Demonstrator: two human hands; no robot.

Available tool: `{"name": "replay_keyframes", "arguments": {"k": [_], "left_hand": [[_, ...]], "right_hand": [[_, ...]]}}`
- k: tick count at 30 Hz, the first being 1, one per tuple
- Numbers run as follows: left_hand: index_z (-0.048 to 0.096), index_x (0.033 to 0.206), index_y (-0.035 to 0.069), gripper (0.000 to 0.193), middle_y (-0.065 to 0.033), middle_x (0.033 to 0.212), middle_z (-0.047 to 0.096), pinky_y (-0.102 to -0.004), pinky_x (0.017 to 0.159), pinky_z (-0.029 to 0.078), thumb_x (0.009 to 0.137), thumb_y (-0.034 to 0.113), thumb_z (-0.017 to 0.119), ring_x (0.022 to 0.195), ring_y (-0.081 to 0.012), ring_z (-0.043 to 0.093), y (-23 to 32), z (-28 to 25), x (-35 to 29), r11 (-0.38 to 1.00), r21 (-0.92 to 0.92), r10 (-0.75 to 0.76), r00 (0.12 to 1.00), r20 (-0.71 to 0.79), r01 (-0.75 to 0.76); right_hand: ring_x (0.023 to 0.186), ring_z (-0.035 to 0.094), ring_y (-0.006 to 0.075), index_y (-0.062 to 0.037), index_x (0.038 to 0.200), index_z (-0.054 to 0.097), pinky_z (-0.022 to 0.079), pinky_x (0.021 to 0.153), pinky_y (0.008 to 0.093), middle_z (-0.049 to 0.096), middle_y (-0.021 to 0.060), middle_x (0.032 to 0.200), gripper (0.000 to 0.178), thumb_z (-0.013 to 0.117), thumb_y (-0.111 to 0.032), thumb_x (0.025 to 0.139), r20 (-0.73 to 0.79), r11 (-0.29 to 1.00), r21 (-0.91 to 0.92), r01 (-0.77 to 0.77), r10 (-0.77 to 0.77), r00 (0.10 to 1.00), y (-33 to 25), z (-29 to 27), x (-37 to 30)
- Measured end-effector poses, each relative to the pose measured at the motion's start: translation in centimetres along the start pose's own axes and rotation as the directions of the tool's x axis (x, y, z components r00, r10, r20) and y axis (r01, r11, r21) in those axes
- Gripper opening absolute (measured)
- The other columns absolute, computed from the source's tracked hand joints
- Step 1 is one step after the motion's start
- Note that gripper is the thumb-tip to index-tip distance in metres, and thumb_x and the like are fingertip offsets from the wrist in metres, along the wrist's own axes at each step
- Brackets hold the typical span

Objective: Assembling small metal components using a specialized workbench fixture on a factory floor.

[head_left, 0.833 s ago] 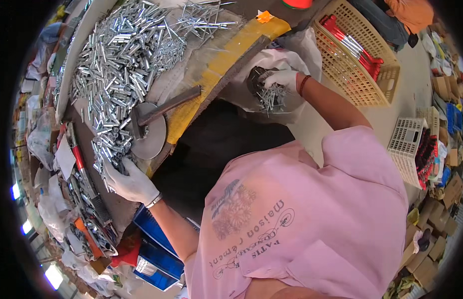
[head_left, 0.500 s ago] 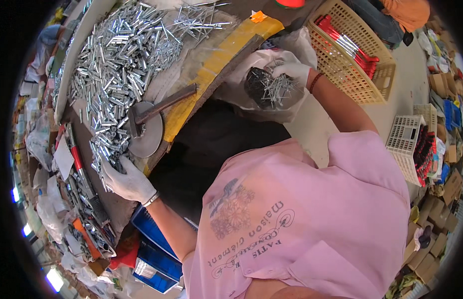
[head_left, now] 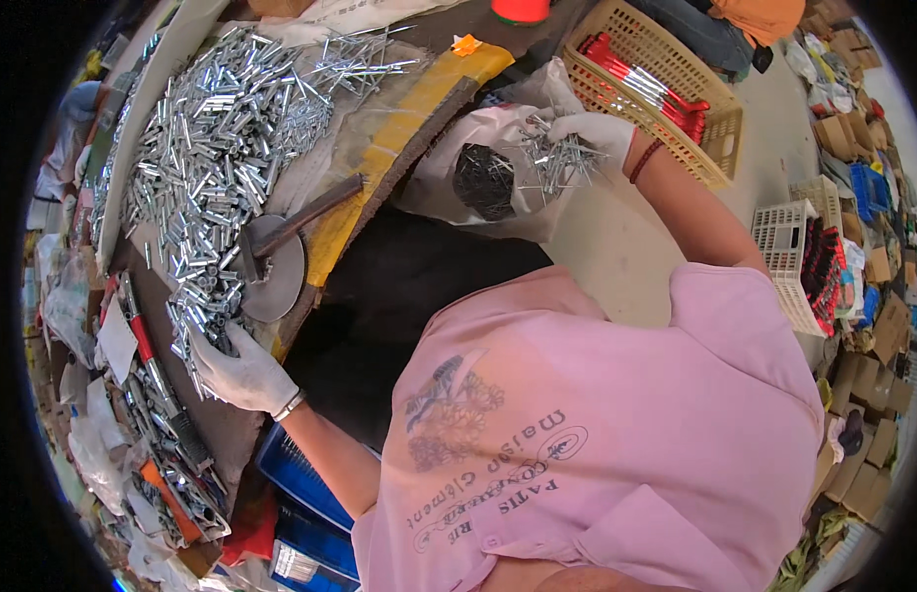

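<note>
My right hand [head_left: 599, 134], in a white glove, is closed around a bunch of thin metal pins [head_left: 559, 163] that stick out in all directions. It holds them over an open white plastic sack [head_left: 434, 178], with a dark mass of pins [head_left: 484, 180] lower in the sack. At the bench's near end, my gloved left hand [head_left: 243, 375] rests with thumb and fingers apart against a heap of shiny metal sleeves [head_left: 207, 178]. Some sleeves lie between the thumb and fingers; the fingertips are partly hidden. A hammer [head_left: 305, 217] lies across a round metal disc [head_left: 277, 286] beside the heap.
Yellow tape [head_left: 380, 158] runs along the bench edge. Longer pins [head_left: 365, 64] lie at the far end. Beyond the sack is a beige crate [head_left: 720, 148] with red-handled tools. Hand tools [head_left: 167, 405] crowd the left side, and blue bins [head_left: 305, 533] sit below.
My right hand has lifted the bunch of pins up and away from the dark mass in the sack. My left hand stays at the sleeves. The whole view has shifted slightly.
</note>
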State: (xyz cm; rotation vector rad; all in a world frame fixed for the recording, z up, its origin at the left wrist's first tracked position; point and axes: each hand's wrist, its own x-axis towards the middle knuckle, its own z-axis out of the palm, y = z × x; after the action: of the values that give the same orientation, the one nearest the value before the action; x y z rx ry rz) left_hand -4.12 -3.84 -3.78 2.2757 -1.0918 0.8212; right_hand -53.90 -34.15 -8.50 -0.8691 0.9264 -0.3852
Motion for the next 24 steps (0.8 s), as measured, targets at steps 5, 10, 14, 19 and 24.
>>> {"name": "replay_keyframes", "arguments": {"k": [5, 10, 14, 19, 24], "left_hand": [[0.064, 0.140, 0.005, 0.054, -0.0192, 0.133, 0.068, -0.0482, 0.107, 0.047, 0.089, 0.016, 0.077, 0.123, -0.0379, 0.063, 1.2, 0.1, 0.5, 0.998, -0.039, -0.041, 0.999, -0.004, 0.041], [0.063, 0.141, 0.003, 0.055, -0.0206, 0.135, 0.067, -0.0489, 0.107, 0.048, 0.089, 0.015, 0.075, 0.123, -0.0389, 0.063, 0.4, -0.9, 0.3, 0.996, -0.069, -0.049, 0.999, 0.001, 0.049], [0.058, 0.147, 0.006, 0.062, -0.0202, 0.136, 0.066, -0.0492, 0.106, 0.048, 0.088, 0.013, 0.074, 0.123, -0.0396, 0.063, 0.7, -0.9, 0.4, 0.997, -0.073, -0.020, 1.000, -0.021, 0.019], [0.057, 0.148, 0.006, 0.063, -0.0203, 0.138, 0.064, -0.0498, 0.106, 0.047, 0.088, 0.013, 0.074, 0.124, -0.0398, 0.062, 1.1, -1.0, 0.5, 0.991, -0.115, -0.074, 0.997, 0.012, 0.075], [0.058, 0.145, 0.003, 0.059, -0.0199, 0.138, 0.064, -0.0498, 0.108, 0.046, 0.089, 0.014, 0.073, 0.126, -0.0397, 0.060, 1.6, -1.4, 1.0, 0.988, -0.097, -0.114, 0.993, 0.042, 0.117]], "right_hand": [[0.094, 0.073, 0.0173, 0.0009, 0.138, 0.056, 0.061, 0.089, 0.0358, 0.073, 0.0104, 0.117, 0.043, 0.061, -0.006, 0.096, -0.070, 0.995, -0.013, -0.102, 0.101, 0.992, -2.2, -4.2, -1.3], [0.107, 0.070, 0.0159, -0.0007, 0.144, 0.054, 0.058, 0.097, 0.0342, 0.067, 0.0093, 0.128, 0.050, 0.059, -0.006, 0.095, 0.011, 0.980, -0.088, 0.179, -0.179, 0.984, -8.0, 4.0, -3.3], [0.114, 0.068, 0.0183, 0.0016, 0.151, 0.045, 0.057, 0.102, 0.0354, 0.061, 0.0143, 0.139, 0.060, 0.053, -0.003, 0.092, 0.111, 0.918, -0.238, 0.317, -0.299, 0.948, -14.1, 7.9, -2.6], [0.091, 0.074, 0.0160, 0.0010, 0.129, 0.064, 0.063, 0.083, 0.0320, 0.075, 0.0101, 0.108, 0.033, 0.060, -0.009, 0.098, 0.080, 0.906, -0.303, 0.296, -0.286, 0.955, -20.0, 14.2, 4.5], [0.090, 0.070, 0.0136, -0.0044, 0.108, 0.076, 0.057, 0.083, 0.0297, 0.075, 0.0039, 0.096, 0.021, 0.065, -0.007, 0.091, 0.141, 0.929, -0.257, 0.266, -0.237, 0.961, -22.8, 14.0, 17.2]]}}
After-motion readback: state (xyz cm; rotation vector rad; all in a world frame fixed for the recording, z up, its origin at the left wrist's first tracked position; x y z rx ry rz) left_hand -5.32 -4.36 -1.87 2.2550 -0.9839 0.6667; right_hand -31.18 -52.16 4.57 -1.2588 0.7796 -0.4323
